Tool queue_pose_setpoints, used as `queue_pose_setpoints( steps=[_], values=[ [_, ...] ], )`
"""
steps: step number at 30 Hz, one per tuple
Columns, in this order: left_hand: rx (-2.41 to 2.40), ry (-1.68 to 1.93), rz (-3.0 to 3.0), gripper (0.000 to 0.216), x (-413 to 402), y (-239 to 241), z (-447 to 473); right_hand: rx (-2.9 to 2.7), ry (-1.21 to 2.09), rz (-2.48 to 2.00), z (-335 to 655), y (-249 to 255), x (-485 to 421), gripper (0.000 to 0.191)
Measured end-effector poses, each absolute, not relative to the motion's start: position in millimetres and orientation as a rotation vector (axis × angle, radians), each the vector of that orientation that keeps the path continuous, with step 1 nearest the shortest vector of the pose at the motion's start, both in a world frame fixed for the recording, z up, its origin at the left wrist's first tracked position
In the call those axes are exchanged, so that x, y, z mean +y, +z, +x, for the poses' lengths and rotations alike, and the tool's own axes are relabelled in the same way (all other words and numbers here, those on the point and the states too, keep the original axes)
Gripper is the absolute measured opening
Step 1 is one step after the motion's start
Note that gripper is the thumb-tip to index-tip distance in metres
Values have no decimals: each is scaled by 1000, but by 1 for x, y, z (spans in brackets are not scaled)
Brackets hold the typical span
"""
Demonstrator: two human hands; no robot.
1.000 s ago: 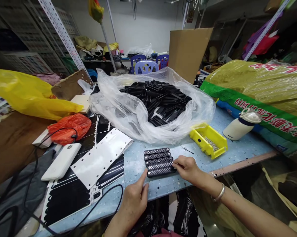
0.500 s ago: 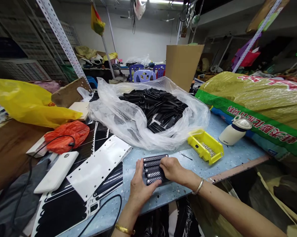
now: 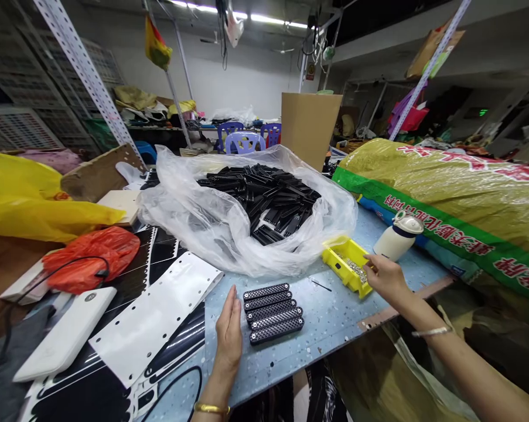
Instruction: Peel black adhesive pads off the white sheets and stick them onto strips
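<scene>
Left hand (image 3: 229, 331) lies open, fingers straight, just beside the left ends of four black perforated strips (image 3: 273, 313). Farther right, right hand (image 3: 385, 275) has its fingertips in a yellow bin (image 3: 337, 264) of metal pieces; whether they pinch anything cannot be told. Beyond sits a clear bag (image 3: 194, 217) of black parts.

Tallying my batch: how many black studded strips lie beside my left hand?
5 strips, side by side on the blue table, just right of the left hand; none seem hidden.

clear bag (image 3: 202, 220) of black parts (image 3: 264, 193) sitting mid-worktop (image 3: 330, 331) | white bottle (image 3: 396, 241) leaning right | orange bag (image 3: 88, 258) lying left | cardboard box (image 3: 310, 123) standing behind
</scene>
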State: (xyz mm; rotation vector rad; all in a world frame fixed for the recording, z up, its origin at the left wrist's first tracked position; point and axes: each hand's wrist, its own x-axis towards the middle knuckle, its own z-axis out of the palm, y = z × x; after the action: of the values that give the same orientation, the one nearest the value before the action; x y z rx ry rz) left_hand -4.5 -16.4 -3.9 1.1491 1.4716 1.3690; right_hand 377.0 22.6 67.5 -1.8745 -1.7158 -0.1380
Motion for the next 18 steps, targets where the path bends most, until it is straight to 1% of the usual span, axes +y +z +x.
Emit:
queue_pose_setpoints(
  steps=[3,5,8,10,18],
  values=[
    [1484,1394,1172,56,-10,-6,-1,-1896,-4,-1518,329,36,7,24],
    [1515,1415,1217,54,-8,-7,3,-2000,55,-1440,292,13,3,29],
    [1549,1435,1259,51,-6,-7,8,-2044,5,-1453,250,-14,12,39],
    [1558,1443,1272,50,-5,-8,11,-2032,-14,-1510,234,-23,21,40],
    [1729,1428,1460,45,-7,-10,16,-2059,-85,-1615,214,-25,33,40]
  ],
)
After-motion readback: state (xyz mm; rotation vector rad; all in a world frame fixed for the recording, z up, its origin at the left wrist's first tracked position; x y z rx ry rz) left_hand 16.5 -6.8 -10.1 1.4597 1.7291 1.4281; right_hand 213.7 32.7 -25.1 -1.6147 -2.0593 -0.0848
